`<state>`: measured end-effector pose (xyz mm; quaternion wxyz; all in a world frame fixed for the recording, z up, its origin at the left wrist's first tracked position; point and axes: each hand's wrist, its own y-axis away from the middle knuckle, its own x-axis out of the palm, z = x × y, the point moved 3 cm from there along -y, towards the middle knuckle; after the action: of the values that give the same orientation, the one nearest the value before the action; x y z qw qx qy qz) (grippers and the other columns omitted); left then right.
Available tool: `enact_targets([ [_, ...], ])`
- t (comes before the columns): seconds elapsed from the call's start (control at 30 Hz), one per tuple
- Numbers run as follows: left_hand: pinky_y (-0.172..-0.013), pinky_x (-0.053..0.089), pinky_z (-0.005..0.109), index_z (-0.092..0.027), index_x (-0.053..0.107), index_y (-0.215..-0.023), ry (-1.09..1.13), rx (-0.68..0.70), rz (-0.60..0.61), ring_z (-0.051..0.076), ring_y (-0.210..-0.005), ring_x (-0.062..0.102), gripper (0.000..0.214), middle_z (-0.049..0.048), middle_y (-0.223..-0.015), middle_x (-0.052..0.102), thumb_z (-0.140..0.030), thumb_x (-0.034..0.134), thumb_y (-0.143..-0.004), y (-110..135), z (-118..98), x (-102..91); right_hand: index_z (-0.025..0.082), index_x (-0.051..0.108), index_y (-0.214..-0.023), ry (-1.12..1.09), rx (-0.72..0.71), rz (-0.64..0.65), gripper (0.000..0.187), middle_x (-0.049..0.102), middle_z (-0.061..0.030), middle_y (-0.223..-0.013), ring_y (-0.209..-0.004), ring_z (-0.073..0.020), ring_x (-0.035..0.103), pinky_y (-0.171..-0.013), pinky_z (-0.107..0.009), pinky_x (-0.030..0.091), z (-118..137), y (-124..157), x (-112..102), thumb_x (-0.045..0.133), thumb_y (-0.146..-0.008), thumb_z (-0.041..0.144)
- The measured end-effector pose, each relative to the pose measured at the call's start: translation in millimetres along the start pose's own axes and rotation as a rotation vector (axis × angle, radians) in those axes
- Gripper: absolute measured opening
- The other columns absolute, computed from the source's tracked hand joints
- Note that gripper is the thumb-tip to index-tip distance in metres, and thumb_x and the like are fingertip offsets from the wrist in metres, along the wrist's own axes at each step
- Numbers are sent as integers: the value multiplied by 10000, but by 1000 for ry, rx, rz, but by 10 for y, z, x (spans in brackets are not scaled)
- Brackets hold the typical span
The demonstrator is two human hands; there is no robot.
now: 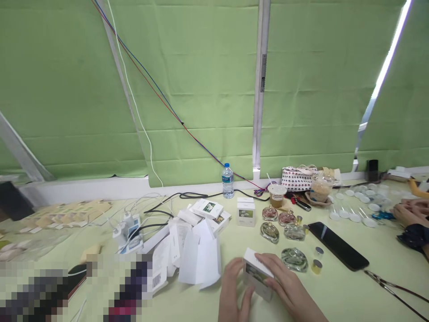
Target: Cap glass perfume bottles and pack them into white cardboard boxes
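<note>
Gripping a small white carton (256,277) between left hand (231,286) and right hand (284,279), closed in on it from opposite sides, presumably to steady it at a tilt; located nearer than the water bottle (228,182), slightly right. Impossible to tell the carton's contents. Right of that bottle: a lidded cup (277,197) of brown drink (with a straw (269,178)) and, nearer, flat glass bottles (294,259), probably grouped for easy reach.
</note>
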<state>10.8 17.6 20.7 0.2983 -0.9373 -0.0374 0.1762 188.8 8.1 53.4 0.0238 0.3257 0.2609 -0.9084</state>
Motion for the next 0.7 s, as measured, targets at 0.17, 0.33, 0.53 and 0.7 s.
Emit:
enact_targets([
  [0.17,-1120,349,437,-320,553,-1283,7,-101,387,243,-1365,402,587,49,-1474,440,-46,491,-769,-307,-130,11,327,619,-1185,-145,77,-264,292,530,-71,-1288,-1135,-214,586,-870,-277,529,-189,117,101,429,-965,354],
  [0.33,-1118,353,402,-288,495,-1330,33,-166,421,227,-1366,394,735,65,-1435,466,38,466,-673,-255,-36,91,360,610,-1208,-154,46,-302,331,507,-54,-1254,-1173,-193,539,-918,-259,500,-325,180,262,370,-990,294],
  [0.53,-977,473,359,-334,502,-1327,47,-91,375,197,-1150,570,723,51,-1258,576,54,388,-728,-187,93,174,361,584,-1229,-205,-61,-333,385,517,-60,-1220,-1156,-184,554,-912,-265,505,-250,160,293,320,-993,209],
  [0.7,-922,494,357,-344,480,-1346,-17,-61,382,207,-1092,592,733,61,-1236,560,42,393,-729,-189,145,182,351,560,-1255,-37,-82,-310,390,524,-65,-1254,-1170,-203,565,-923,-282,508,-235,191,292,364,-968,175],
])
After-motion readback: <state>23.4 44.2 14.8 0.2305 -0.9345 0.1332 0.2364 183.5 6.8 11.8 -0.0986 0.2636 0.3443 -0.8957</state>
